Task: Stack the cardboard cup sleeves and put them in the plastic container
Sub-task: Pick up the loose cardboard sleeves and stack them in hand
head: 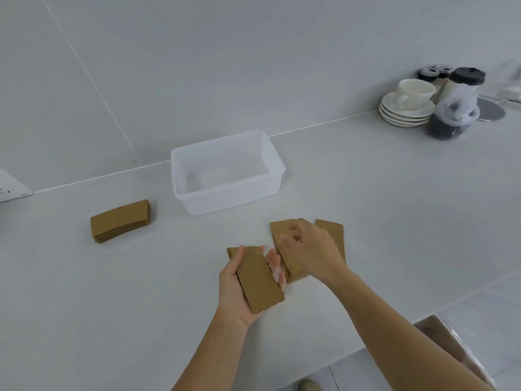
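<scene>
The left hand (pixel 239 286) lies palm up, cradling a flat tan cardboard sleeve (pixel 258 279) with thumb on one edge and fingers on the other, while the right hand (pixel 308 249) curls loosely over the loose sleeves (pixel 335 235) fanned on the smooth grey counter (pixel 394 207); whether it grips one is unclear. A neat stack (pixel 119 220) sits well left, and the translucent rectangular container (pixel 227 172) stands empty behind, near white saucers (pixel 406 112).

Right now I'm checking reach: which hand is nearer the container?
Right. The right hand rests on loose sleeves just before the container; the left hand holds sleeves nearer the person.
</scene>
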Demonstrator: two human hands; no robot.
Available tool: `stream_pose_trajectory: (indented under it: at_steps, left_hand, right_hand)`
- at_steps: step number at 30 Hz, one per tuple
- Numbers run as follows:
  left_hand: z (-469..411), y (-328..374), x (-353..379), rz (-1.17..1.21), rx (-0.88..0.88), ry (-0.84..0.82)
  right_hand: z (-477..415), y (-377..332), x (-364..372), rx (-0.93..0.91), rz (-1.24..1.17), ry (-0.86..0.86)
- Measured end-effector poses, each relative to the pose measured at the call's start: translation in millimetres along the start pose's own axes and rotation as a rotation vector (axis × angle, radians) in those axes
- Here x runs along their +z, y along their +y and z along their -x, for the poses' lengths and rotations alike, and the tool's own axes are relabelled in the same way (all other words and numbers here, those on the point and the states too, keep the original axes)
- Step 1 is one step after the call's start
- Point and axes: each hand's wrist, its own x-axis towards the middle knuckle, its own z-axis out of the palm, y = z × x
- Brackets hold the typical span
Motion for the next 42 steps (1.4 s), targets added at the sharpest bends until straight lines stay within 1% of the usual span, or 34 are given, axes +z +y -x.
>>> stream_pose_trajectory:
  at_steps: [3, 5, 10, 13, 15, 21, 25, 27, 30, 32, 35, 42]
  left_hand:
    - [-2, -3, 3, -0.004, -0.033, -0.025]
    - [-4, -5, 5, -0.005, -0.045, -0.034]
    - [-4, -9, 6, 0.005, -0.045, -0.038]
    - [-3, -9, 5, 0.001, -0.047, -0.035]
    - [-2, -8, 4, 0.006, -0.038, -0.033]
    - [0, -4, 3, 0.025, 0.02, -0.015]
    - [0, -3, 7, 0.043, 0.063, -0.005]
    - [-1, -5, 11, 0.065, 0.08, 0.003]
    - [0, -5, 18, 0.082, 0.098, 0.016]
    - [2, -4, 20, 0.034, 0.119, 0.01]
    - [5, -2, 20, -0.027, 0.166, -0.009]
    - [13, 3, 15, 0.05, 0.233, -0.008]
  right_hand:
    - [-6, 19, -8, 0.109, 0.114, 0.163]
    - [-12, 32, -9, 0.168, 0.201, 0.219]
    - [-20, 60, 2, 0.287, 0.383, 0.222]
    - [-20, 68, 10, 0.299, 0.467, 0.23]
    - [-21, 68, 11, 0.284, 0.473, 0.246]
    - [-25, 61, -5, 0.27, 0.317, 0.265]
    - [-25, 42, -22, 0.208, 0.177, 0.277]
    - [-20, 24, -22, 0.142, 0.069, 0.242]
    - [-5, -2, -6, 0.039, -0.11, 0.085]
    - [6, -14, 8, -0.009, -0.179, -0.012]
    - [19, -24, 24, -0.087, -0.142, -0.092]
    - [26, -30, 48, -0.247, -0.023, -0.13]
